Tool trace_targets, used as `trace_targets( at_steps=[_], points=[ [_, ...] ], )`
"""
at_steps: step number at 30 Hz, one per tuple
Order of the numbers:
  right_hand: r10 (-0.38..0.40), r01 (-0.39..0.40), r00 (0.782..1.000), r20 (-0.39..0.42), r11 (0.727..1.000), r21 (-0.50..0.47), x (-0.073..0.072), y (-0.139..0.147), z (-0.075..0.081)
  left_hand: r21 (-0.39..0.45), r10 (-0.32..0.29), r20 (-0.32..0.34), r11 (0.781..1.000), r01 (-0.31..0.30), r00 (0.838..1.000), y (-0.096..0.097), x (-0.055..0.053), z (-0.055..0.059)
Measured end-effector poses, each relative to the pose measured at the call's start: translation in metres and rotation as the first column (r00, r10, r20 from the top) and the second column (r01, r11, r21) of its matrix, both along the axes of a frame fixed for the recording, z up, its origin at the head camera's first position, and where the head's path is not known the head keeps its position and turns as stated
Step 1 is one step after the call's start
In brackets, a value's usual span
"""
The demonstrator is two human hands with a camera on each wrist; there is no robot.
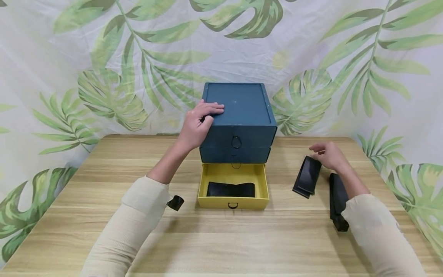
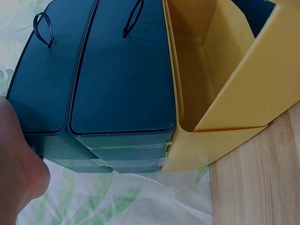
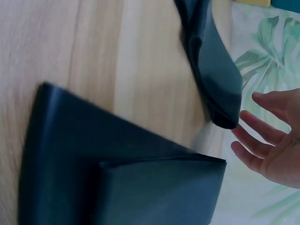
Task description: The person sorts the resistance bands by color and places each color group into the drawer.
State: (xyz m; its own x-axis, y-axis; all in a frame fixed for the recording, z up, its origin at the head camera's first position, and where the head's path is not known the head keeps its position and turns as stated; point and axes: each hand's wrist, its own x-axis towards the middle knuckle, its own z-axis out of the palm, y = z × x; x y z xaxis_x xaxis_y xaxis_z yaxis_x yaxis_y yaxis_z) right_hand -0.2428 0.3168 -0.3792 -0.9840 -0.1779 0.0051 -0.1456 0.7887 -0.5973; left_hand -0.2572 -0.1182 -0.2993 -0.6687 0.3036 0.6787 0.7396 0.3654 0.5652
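A stack of drawers has two dark blue units point(image 1: 238, 104) above a pulled-out yellow drawer point(image 1: 233, 204). My left hand point(image 1: 198, 125) rests on the upper left edge of the blue top, fingers laid over it; only part of that hand point(image 2: 21, 173) shows in the left wrist view. Inside the yellow drawer lies a black folded piece point(image 1: 230, 190). My right hand point(image 1: 327, 154) hovers at the far end of a folded black leather-like strip point(image 1: 307, 175), its fingers loosely spread. In the right wrist view, the fingertips come close to the strip point(image 3: 218, 75); whether they touch is unclear.
Beside my right forearm lies another black folded piece point(image 1: 338, 198), partly covered by the sleeve. A small dark object point(image 1: 175, 202) shows next to my left sleeve. A leaf-patterned cloth point(image 1: 166, 46) hangs behind the wooden table point(image 1: 225, 242).
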Motion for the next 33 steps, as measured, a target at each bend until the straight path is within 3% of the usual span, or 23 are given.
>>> trace_targets(
  at_steps=[9, 33],
  points=[
    [0.02, -0.02, 1.0, 0.001, 1.0, 0.02, -0.005, 0.005, -0.01, -0.003, 0.004, 0.006, 1.0, -0.003, 1.0, 0.0, 0.002, 0.001],
    [-0.008, 0.007, 1.0, 0.027, 0.999, 0.048, 0.0, 0.006, -0.01, -0.008, -0.003, 0.004, 1.0, 0.003, 1.0, 0.0, 0.001, 0.0]
  ],
)
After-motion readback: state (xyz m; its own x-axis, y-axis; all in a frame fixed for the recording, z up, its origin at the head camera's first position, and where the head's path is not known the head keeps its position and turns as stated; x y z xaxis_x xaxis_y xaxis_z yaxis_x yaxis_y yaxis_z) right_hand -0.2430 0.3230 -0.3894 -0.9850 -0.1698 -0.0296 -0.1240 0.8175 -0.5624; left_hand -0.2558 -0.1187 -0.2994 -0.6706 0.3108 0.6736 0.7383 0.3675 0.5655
